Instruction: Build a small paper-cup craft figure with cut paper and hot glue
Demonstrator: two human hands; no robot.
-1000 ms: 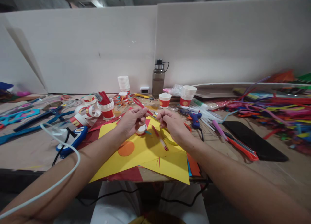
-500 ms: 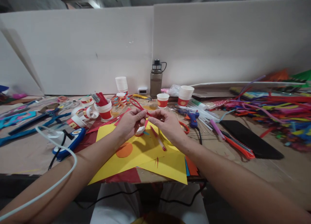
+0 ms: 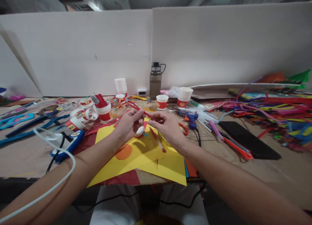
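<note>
A red pipe cleaner (image 3: 133, 104), bent into a narrow loop, is pinched between the thumb and fingers of my left hand (image 3: 133, 122). Its short end pokes out to the right, where the fingertips of my right hand (image 3: 164, 124) close on it. Both hands hover over sheets of yellow paper (image 3: 146, 158). Beneath them lie a red pen (image 3: 159, 143), an orange paper circle (image 3: 123, 152) and a small white round piece (image 3: 140, 131), partly hidden by my left hand.
Paper cups (image 3: 162, 102) and a water bottle (image 3: 155, 82) stand at the back. To the right are a blue glue gun (image 3: 193, 120), a red utility knife (image 3: 237, 147), a black phone (image 3: 248, 140) and piled pipe cleaners (image 3: 275, 111). A white cable (image 3: 70, 173) crosses my left forearm.
The view has shifted slightly. My right fingers have opened a little along the pipe cleaner's end, and more of that end shows between the hands. The loop stays in my left hand.
</note>
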